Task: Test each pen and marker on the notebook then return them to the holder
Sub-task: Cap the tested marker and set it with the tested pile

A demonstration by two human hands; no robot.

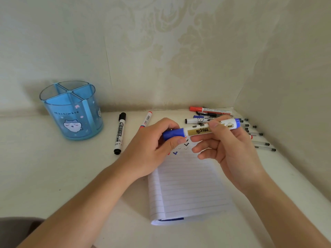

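Note:
A blue marker (200, 130) with a white and gold label is held level above the lined notebook (188, 187). My left hand (152, 145) grips its blue cap end. My right hand (231, 147) pinches the barrel between thumb and fingers. Small check marks in blue, black and red show on the page near my fingers. The blue pen holder (71, 111) stands at the far left, its compartments showing nothing inside. A black marker (119, 133) and a red-capped marker (146, 119) lie between the holder and the notebook.
A pile of markers (209, 113) and several thin pens (258, 138) lie in the far right corner against the wall. Patterned walls close the table at the back and right. A dark shape sits at the bottom left corner.

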